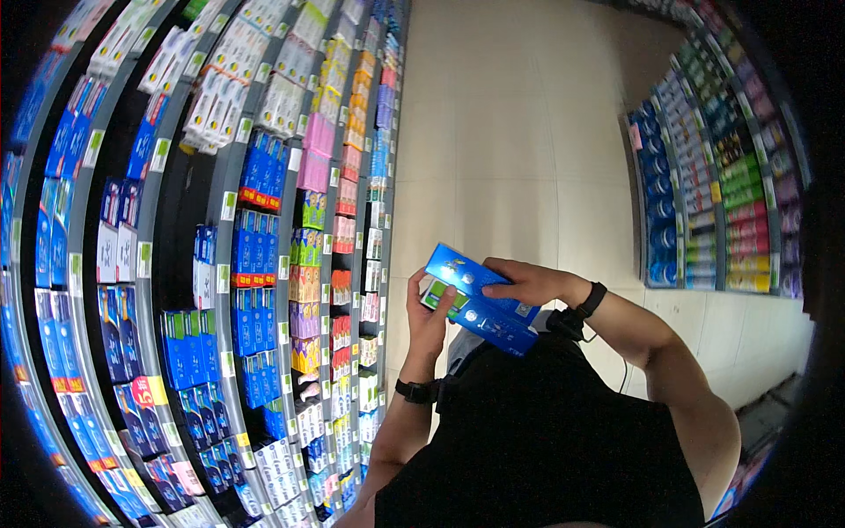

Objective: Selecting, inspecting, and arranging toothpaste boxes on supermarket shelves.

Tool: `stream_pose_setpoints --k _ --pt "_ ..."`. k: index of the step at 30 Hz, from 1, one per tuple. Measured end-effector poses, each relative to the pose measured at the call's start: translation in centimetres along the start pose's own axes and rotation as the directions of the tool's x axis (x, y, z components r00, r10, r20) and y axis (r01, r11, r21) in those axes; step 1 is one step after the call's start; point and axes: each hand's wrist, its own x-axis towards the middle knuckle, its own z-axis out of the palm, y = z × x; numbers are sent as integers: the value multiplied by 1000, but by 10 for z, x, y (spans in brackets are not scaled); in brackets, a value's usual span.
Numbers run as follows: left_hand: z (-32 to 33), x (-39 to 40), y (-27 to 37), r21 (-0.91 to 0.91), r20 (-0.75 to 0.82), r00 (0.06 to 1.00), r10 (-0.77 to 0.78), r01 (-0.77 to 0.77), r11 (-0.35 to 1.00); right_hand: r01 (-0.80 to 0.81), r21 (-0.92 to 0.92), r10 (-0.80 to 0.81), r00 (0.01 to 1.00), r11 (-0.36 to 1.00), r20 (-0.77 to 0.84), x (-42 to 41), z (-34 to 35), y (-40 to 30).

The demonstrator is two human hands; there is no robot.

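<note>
Before my torso, both hands hold a long blue carton (492, 317) with silver printing and a small printed code. My left hand (429, 320) grips its left part, the thumb lying across a green-and-white rectangle (437, 292). Whether that rectangle is a separate tag or part of the packaging, I cannot tell. From the far side, my right hand (528, 280) lies over the carton's upper face, fingers bent onto it. The carton slants, its upper-left end pointing away from me. My left fingertips are partly hidden behind it.
Shelves (228, 178) along the left carry rows of boxed goods, including blue toothpaste-type cartons (188, 346), with price tags on the edges. A tiled floor (488, 132) runs ahead. Another stocked shelf unit (683, 191) stands at the right, blue bottles (660, 198) at its near side.
</note>
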Motion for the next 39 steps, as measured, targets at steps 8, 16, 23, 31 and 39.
stream_pose_setpoints --k 8,16,23,31,39 --pt "-63 77 8 -266 -19 1000 8 -13 964 159 462 -118 986 873 -117 53 -29 -26" --pt "-102 135 17 -352 176 984 -5 67 934 33 165 -40 998 986 42 117 -43 -44" --pt "-145 164 40 -289 163 984 74 -24 957 -8 -105 10 1000 994 24 191 -40 -83" --pt "-167 170 43 -60 -190 975 117 -130 990 285 -437 -241 958 853 154 261 -51 -114" --pt "-159 164 86 46 -243 970 -19 31 998 404 -472 -162 866 784 472 315 -84 -131"
